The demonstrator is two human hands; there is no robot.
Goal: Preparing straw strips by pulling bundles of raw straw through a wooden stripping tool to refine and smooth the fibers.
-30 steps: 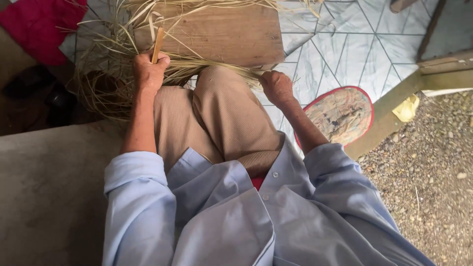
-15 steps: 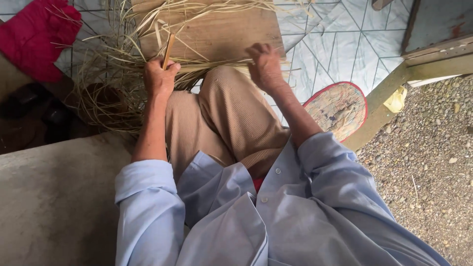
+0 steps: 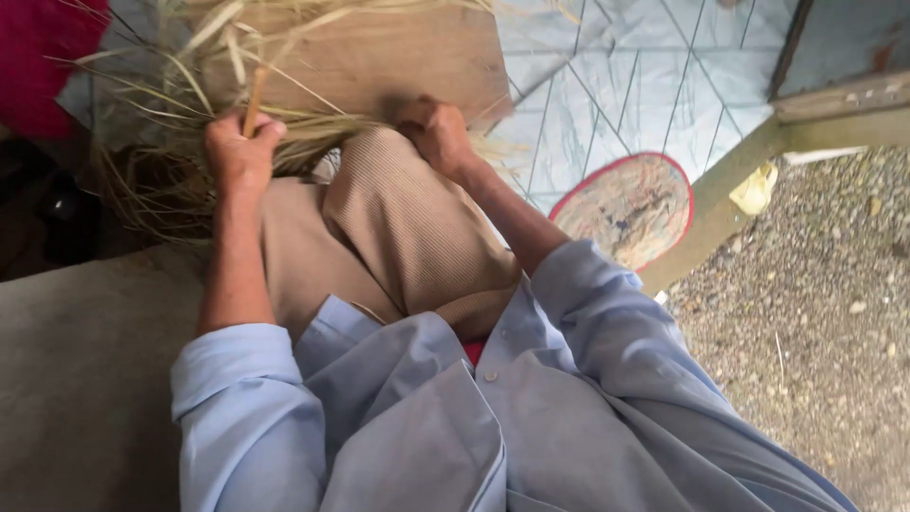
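- Shifted since earlier: right hand moved leftward along the dry, fibrous straw bundle, now pressing it at the knee.
- Left hand: fist closed around a thin wooden stick and strands.
- Beneath: smooth brown wooden surface; patterned floor tiles; oval woven mat.

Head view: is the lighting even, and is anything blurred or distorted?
Head view: soft, even daylight, no hard shadows or glare; the left hand, right hand and straw strands look slightly soft; wide-angle lens bends the tiled floor lines a little.
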